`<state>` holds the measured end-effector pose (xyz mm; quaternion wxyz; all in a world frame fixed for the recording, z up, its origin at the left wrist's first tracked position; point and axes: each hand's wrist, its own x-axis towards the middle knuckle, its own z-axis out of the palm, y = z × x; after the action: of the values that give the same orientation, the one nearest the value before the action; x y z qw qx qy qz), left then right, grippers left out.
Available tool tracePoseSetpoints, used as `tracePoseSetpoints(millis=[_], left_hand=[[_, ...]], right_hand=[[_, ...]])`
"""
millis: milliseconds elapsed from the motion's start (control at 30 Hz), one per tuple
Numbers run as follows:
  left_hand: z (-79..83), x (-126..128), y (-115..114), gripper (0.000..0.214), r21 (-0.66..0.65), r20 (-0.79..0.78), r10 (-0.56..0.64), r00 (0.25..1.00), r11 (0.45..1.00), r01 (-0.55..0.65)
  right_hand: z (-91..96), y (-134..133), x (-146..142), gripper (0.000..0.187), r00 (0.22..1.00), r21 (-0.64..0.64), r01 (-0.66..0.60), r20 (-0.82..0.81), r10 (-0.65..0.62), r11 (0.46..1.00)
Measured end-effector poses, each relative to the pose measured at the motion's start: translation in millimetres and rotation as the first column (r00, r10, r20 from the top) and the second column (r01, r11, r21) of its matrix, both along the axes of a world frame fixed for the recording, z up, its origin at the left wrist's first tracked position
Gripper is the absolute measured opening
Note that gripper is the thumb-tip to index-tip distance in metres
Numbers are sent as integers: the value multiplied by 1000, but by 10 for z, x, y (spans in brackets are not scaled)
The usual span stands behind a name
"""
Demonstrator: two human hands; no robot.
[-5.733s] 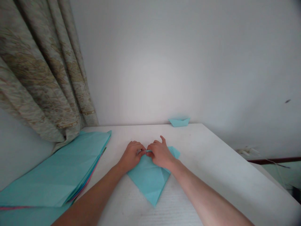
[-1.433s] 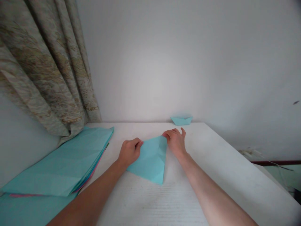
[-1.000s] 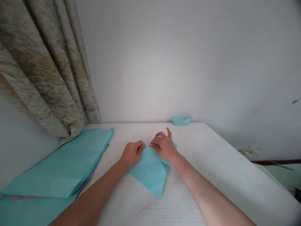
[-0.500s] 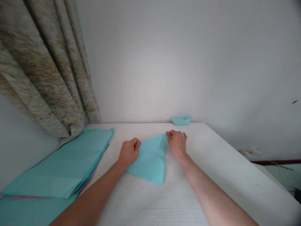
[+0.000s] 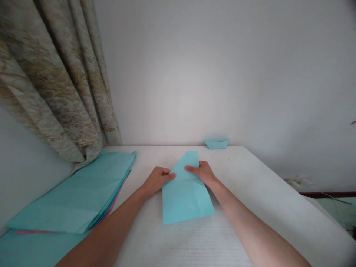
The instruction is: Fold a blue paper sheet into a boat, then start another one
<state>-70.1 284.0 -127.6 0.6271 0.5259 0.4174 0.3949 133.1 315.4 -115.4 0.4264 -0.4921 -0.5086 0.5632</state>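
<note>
Between my hands is a light-blue sheet of paper (image 5: 185,200), creased and narrowing toward its far end. My left hand (image 5: 158,179) pinches its left edge, thumb on top and fingers partly hidden beneath. On the opposite edge, my right hand (image 5: 205,172) grips the sheet with the thumb laid across the upper face; its other fingers are mostly behind the paper. A folded light-blue paper boat (image 5: 216,144) stands at the back of the table, beyond my right hand.
A stack of coloured paper (image 5: 80,193), light blue on top with blue and pink below, lies at the left. The white table (image 5: 250,193) meets a wall (image 5: 178,74) at the back. A patterned curtain (image 5: 69,74) hangs at the far left.
The sheet has been turned, its narrow end now pointing away from me and its wide edge toward me. My right hand has come down and left from the far corner onto the side edge.
</note>
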Motion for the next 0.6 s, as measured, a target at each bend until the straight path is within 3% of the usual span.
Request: tracePoseSetpoints(millis=[200,400,600], left_hand=[[-6,5,6,31,31,-13,150,989,988,-149],[-18,-24,11,31,53,-72,-44,996,997,48],[-20,-48,2,32,112,-205,-114,972,984,139]], right_hand=[[55,-78,-22,32,993,-1,-110,32,110,994],[51,-71,-19,29,993,11,-105,58,104,994],[19,-37,-29,32,991,-6,-72,-117,70,997]])
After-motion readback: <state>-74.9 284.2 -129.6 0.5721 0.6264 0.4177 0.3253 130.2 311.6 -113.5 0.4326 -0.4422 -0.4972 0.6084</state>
